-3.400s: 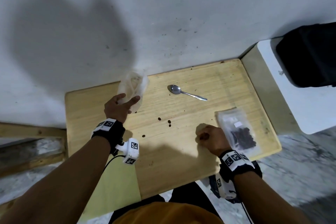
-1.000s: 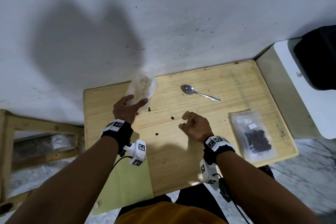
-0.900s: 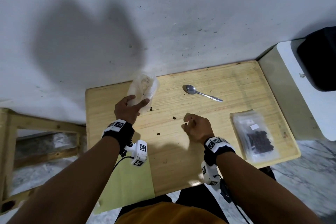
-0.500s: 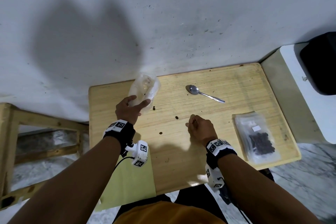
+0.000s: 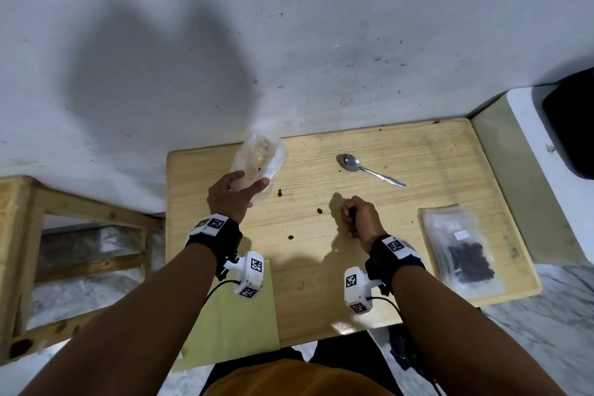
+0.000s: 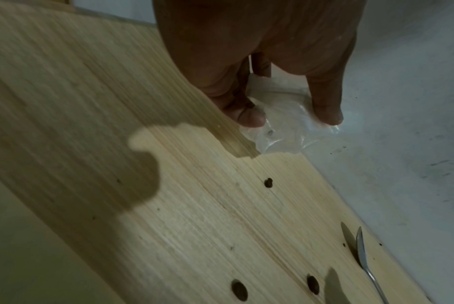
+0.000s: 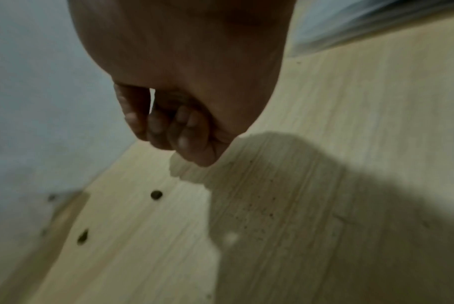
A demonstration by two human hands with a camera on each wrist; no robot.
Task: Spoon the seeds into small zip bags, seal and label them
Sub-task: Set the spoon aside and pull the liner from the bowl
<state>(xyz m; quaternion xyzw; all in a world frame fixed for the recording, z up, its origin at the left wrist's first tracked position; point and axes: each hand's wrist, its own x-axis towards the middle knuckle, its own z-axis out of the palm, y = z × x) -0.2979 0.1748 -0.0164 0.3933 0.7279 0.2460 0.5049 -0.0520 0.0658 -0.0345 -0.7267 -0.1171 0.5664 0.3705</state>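
Nearest the person, the right hand [image 5: 356, 219] hovers with fingers curled, contents unseen; a small dark loose seed [image 5: 319, 211] lies just to its left. Farther off, the left hand [image 5: 233, 194] pinches a crumpled clear plastic bag [image 5: 260, 157].

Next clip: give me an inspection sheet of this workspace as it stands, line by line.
Surface: wooden table against a white wall, fine dark specks on it.
Job's things: clear bag held upright; spoon lying free; filled zip bag with a white label, flat near the right edge.
Clutter: loose seeds scattered mid-table; yellow-green sheet at the near edge.
Hands: left hand grips the clear bag; right hand curled, contents hidden.
Cables: black cable from the left wrist camera; another by the right one.
Surroundings: wooden frame left, white unit with a black object right.
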